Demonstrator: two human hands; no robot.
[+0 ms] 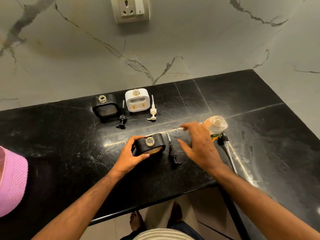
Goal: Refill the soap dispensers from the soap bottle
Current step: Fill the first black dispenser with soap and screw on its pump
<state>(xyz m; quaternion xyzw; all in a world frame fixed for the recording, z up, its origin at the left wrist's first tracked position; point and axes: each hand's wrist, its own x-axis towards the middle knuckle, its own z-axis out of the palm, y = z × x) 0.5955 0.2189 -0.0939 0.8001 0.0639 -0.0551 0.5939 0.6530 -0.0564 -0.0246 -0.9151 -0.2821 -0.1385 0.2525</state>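
While the left hand grips the near black dispenser on the counter, thumb in front and fingers behind, the right hand hovers empty with fingers spread, just beside the soap bottle, uncapped, at the right.

A pink textured container sits at the black countertop's left edge, below a wall socket.
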